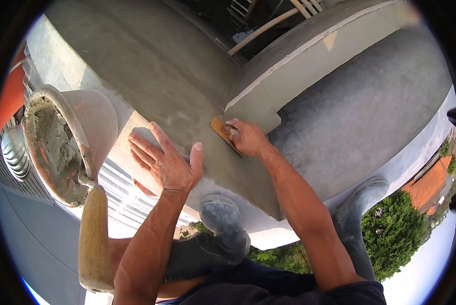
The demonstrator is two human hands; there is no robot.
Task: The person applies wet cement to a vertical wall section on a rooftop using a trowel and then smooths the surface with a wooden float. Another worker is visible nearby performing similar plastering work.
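Note:
My right hand (249,138) grips a flat yellow-orange float (218,132) against the grey plastered concrete (136,56), where a raised concrete lip (314,71) meets it. My left hand (163,163) is open, fingers spread, at the near edge of that plaster; whether it presses down is unclear. At the left sits a crusted bucket (98,119) of grey mortar (55,147), with a tool's thick wooden handle (93,239) sticking out toward me over its rim.
My dusty rubber boots (220,218) are close below my hands. Bamboo poles (261,30) cross a dark opening at the top. Corrugated metal roofing (128,198), a round metal vent (15,152), trees (390,234) and an orange-tiled roof (426,183) show beyond and below the edges.

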